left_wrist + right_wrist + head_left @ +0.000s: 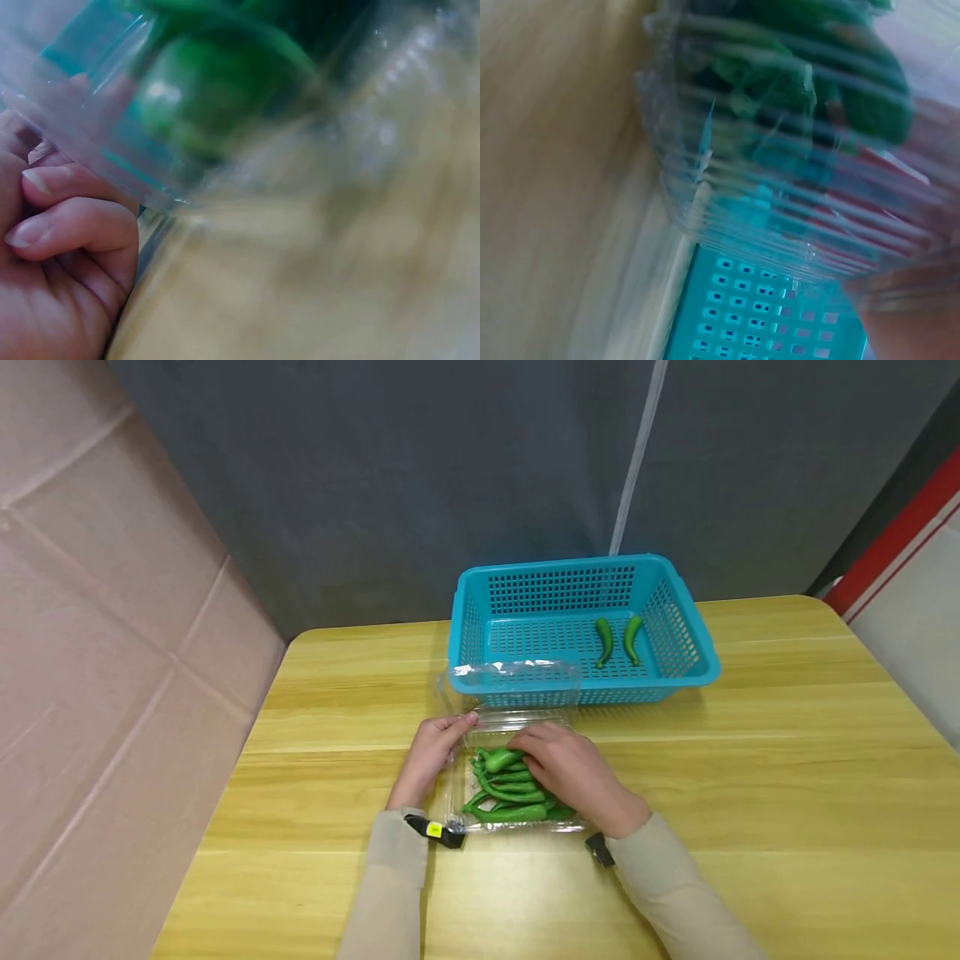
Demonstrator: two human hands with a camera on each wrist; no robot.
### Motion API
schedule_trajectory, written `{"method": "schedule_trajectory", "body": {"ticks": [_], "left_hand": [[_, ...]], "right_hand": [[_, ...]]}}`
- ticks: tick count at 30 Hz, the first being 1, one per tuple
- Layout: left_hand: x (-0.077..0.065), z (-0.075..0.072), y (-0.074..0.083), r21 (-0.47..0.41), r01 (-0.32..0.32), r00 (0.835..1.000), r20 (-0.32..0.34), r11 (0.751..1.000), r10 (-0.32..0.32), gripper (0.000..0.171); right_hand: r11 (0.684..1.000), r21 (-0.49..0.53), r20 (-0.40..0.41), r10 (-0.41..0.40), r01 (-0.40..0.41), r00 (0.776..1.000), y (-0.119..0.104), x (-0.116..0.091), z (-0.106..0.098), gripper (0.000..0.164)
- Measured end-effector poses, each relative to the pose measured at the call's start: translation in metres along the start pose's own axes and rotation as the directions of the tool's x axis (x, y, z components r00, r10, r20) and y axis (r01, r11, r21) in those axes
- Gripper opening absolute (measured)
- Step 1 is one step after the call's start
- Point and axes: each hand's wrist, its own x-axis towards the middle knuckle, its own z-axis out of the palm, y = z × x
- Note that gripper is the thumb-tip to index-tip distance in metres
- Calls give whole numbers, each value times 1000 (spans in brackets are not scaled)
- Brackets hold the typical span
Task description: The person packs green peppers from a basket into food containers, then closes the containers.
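Observation:
A clear plastic box [455, 797] with its hinged lid [517, 675] raised lies in front of me in the head view, holding several long green peppers [510, 793]. My left hand [431, 752] grips the box's left side near the hinge, thumb on the rim; its curled fingers [82, 225] show against the wall in the left wrist view. Over the box's right side, my right hand [572, 770] reaches in and pinches the end of a green pepper [501, 761] at the top of the pile. Its fingertips are partly hidden. The right wrist view shows peppers blurred through the ribbed wall.
Behind the box stands a blue plastic basket [686, 680], its front rim overlapped by the raised lid. Two curved green peppers [604, 643] lie on its floor at the right. The wooden table [330, 718] meets a dark grey panel [375, 527] at the back.

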Motion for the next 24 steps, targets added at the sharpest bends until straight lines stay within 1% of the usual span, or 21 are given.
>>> {"method": "schedule_trajectory", "body": {"ticks": [3, 7, 11, 15, 19, 24], "left_hand": [[0, 0, 1, 1, -2, 1000, 2, 1000, 2, 42], [0, 0, 0, -4, 12, 1000, 1, 1000, -12, 42], [0, 0, 1, -10, 26, 1000, -5, 1000, -26, 43], [0, 0, 1, -5, 27, 1000, -7, 1000, -27, 43], [0, 1, 1, 6, 22, 1000, -7, 1000, -21, 43], [0, 1, 2, 9, 21, 1000, -18, 1000, -21, 43]], "right_hand": [[1000, 5, 2, -2, 2, 1000, -1, 0, -2, 27], [1000, 11, -1, 0, 0, 1000, -2, 0, -4, 26], [1000, 3, -18, 5, -5, 1000, -2, 1, -8, 30], [1000, -14, -40, 16, -17, 999, -4, 1, -15, 34], [1000, -20, -82, 3, -5, 997, -6, 1, -25, 35], [998, -5, -162, -58, 58, 985, -8, 2, -39, 37]]}}
